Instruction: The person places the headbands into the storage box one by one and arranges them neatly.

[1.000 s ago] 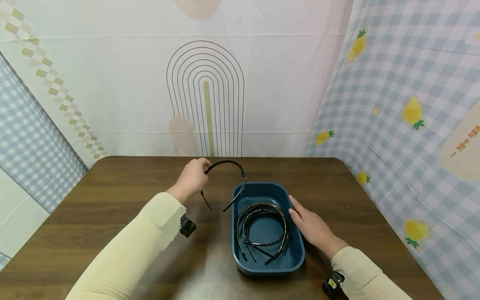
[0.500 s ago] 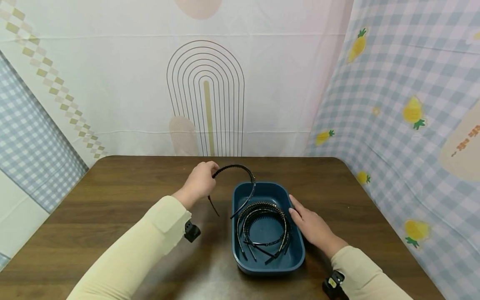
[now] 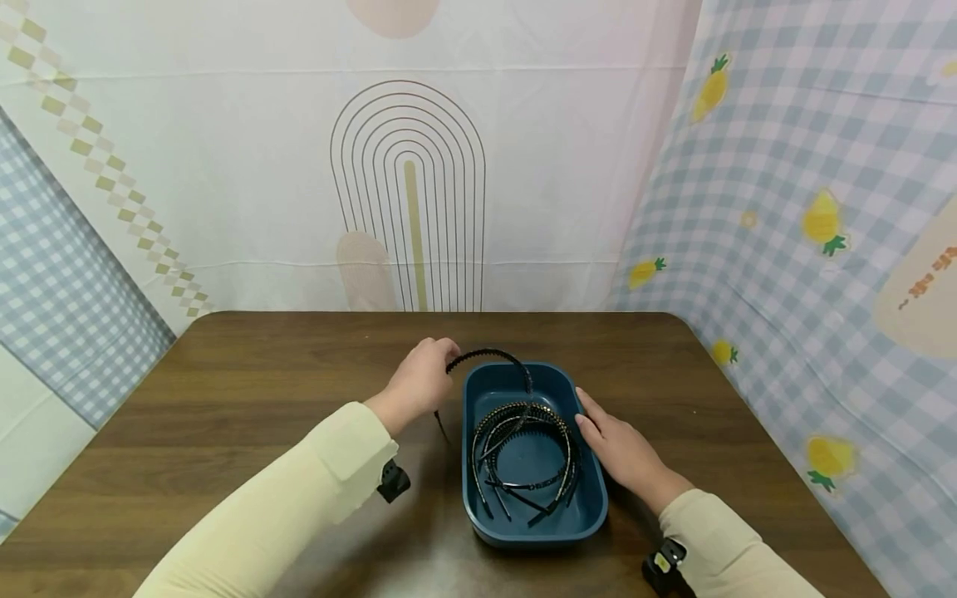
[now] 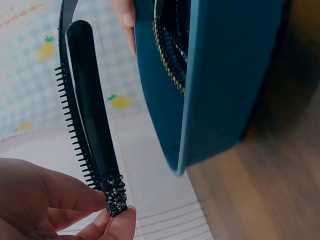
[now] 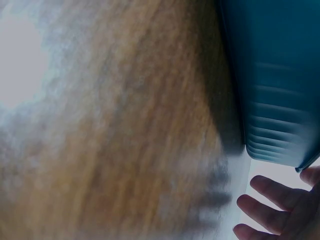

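Observation:
My left hand point(image 3: 420, 384) pinches a black headband point(image 4: 92, 100) between thumb and fingers, beside the upper left of a blue plastic bin point(image 3: 534, 540). This headband has a row of small comb teeth and a cluster of dark sparkling stones near the fingertips. Its arch reaches over the bin, with one end hanging outside, left of the wall. Inside the bin lie several dark headbands point(image 3: 566, 440), stacked in a ring, some with gold-coloured beading. My right hand point(image 3: 624, 453) rests against the bin's right rim with its fingers extended; the right wrist view shows these fingers spread.
The bin stands on a brown wooden table point(image 3: 247, 390), right of its middle. A white printed cloth point(image 3: 553, 166) hangs behind the table's far edge. Blue checked cloth point(image 3: 785, 316) hangs along the right side.
My left hand has moved right and slightly nearer, bringing the headband from the bin's left side to over the bin and its stack. The right hand and bin have stayed in place.

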`<action>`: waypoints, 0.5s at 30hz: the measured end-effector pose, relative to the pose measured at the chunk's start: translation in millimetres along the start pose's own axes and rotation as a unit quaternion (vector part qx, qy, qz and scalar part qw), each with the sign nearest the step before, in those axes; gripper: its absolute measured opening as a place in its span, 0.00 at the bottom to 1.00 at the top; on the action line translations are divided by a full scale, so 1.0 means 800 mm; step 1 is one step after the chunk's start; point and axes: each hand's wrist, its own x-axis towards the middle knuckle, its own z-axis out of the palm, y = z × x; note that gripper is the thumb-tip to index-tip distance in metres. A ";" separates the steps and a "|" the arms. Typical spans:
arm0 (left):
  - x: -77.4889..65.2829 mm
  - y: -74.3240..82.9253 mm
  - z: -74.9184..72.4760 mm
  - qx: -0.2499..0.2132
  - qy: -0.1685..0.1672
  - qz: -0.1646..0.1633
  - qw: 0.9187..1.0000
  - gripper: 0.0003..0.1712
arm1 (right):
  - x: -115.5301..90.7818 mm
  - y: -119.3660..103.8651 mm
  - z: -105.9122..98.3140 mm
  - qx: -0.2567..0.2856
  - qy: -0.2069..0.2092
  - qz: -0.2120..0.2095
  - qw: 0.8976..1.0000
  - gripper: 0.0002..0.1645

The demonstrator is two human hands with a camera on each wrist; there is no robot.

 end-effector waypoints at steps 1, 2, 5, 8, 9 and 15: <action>-0.001 0.002 0.003 -0.004 0.000 0.001 1.000 0.23 | 0.000 0.000 0.000 0.000 0.000 0.000 1.000 0.35; -0.001 0.003 0.005 -0.007 0.000 0.003 1.000 0.23 | 0.000 0.000 0.000 0.000 0.000 0.000 1.000 0.35; -0.002 0.007 0.012 -0.014 0.000 0.009 1.000 0.22 | 0.000 0.000 0.000 0.001 0.001 0.000 1.000 0.35; -0.004 0.011 0.017 -0.023 -0.007 0.009 1.000 0.22 | 0.000 0.000 0.000 0.002 0.000 -0.002 1.000 0.35; -0.005 0.012 0.018 -0.028 -0.011 0.007 1.000 0.22 | 0.000 0.001 0.000 0.001 0.001 -0.003 1.000 0.35; -0.007 0.019 0.022 -0.034 -0.030 0.001 0.999 0.22 | 0.000 0.001 0.000 0.002 0.004 -0.008 1.000 0.36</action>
